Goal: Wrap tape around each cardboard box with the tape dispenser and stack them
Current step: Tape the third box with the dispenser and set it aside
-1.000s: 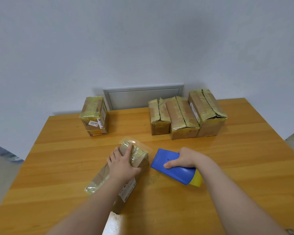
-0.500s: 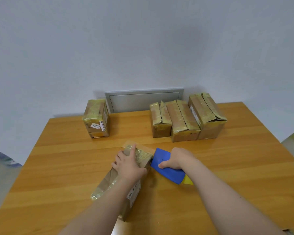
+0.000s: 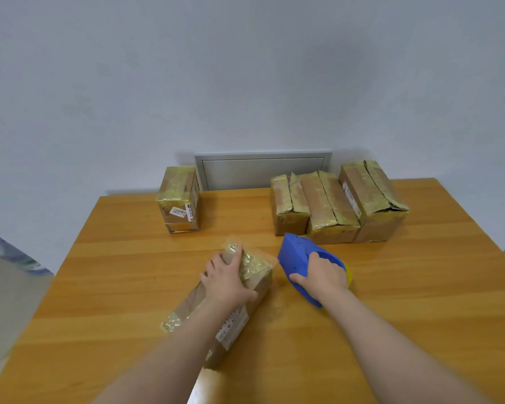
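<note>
Five cardboard boxes wrapped in shiny tape and one tape dispenser share a wooden table (image 3: 420,287). At the table's middle, the person's left hand (image 3: 226,282) rests on the far end of the near box (image 3: 233,328), with fingers spread and fairly straight and the thumb against the box's right side. This box lies on its long side, angled from near left to far right, and has a white label on its right face. Just to its right, and apart from it, the right hand (image 3: 322,277) grips the blue tape dispenser (image 3: 296,255), fingers curled over its top. A yellow part shows at the hand's right. A single box (image 3: 179,205) stands at the far left. At the far right stands a row of three boxes (image 3: 328,211), side by side and touching. The table's orange-brown planks run left to right. Behind it rises a plain pale wall (image 3: 245,83) with a grey metal panel (image 3: 263,170) set low in it.
</note>
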